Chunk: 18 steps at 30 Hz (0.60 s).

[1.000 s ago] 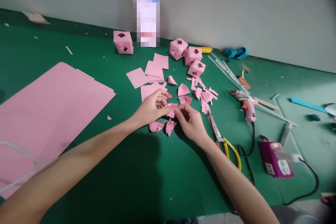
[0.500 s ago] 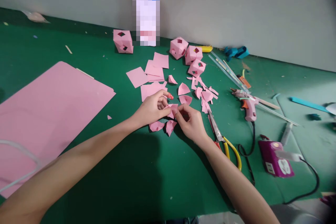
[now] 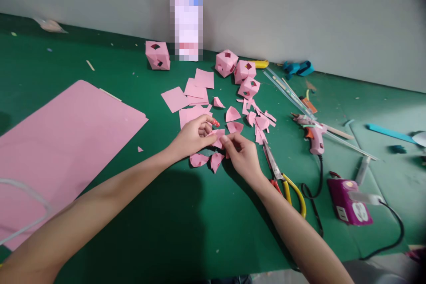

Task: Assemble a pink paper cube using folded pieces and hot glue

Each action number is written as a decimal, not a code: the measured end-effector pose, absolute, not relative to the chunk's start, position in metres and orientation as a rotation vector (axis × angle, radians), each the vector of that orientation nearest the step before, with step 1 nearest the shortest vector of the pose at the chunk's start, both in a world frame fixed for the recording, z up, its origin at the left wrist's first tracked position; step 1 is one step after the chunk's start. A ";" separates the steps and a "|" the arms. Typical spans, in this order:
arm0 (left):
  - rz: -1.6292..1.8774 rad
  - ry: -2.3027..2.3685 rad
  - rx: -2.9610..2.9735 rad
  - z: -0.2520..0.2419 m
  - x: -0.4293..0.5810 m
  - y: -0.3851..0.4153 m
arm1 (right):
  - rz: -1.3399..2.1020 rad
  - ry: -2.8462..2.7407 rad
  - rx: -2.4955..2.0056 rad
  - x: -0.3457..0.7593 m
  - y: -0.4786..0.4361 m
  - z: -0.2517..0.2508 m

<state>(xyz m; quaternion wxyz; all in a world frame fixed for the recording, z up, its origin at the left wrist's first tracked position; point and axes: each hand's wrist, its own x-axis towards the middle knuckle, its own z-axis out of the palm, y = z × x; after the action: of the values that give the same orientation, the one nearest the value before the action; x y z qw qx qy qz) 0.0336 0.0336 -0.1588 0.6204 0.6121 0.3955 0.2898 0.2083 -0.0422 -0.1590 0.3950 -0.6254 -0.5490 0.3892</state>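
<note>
Between my two hands is a small folded piece of pink paper (image 3: 218, 137). My left hand (image 3: 196, 135) pinches its left side; a red-and-white wrap or mark shows on one finger. The fingertips of my right hand (image 3: 240, 150) are closed on its right edge. Just below lie two folded pink paper pieces (image 3: 199, 160), and more curved pink pieces (image 3: 234, 114) rest above. Flat pink paper squares (image 3: 174, 99) overlap behind my left hand. Finished-looking hollow pink paper shapes (image 3: 226, 63) with cut-out holes stand farther back.
Scissors (image 3: 273, 159) with red and yellow handles lie beside my right forearm. To the right are a pink glue gun (image 3: 314, 133), a purple power box (image 3: 349, 202) and cords. A large pink sheet (image 3: 69, 142) covers the left. A blurred upright screen (image 3: 187, 26) leans on the wall.
The view has tilted slightly, so things at the back appear a little lower. Both hands keep hold of the folded paper, which has turned slightly.
</note>
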 end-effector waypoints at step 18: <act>0.229 0.673 0.908 -0.136 0.013 0.045 | 0.796 -1.445 -1.258 0.213 -0.046 -0.147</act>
<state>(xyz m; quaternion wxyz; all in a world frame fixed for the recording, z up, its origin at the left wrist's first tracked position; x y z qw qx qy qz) 0.0131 0.0452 -0.1360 0.8382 0.4295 0.3182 0.1083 0.2129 -0.0461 -0.1473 0.5084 -0.5222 -0.5998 0.3303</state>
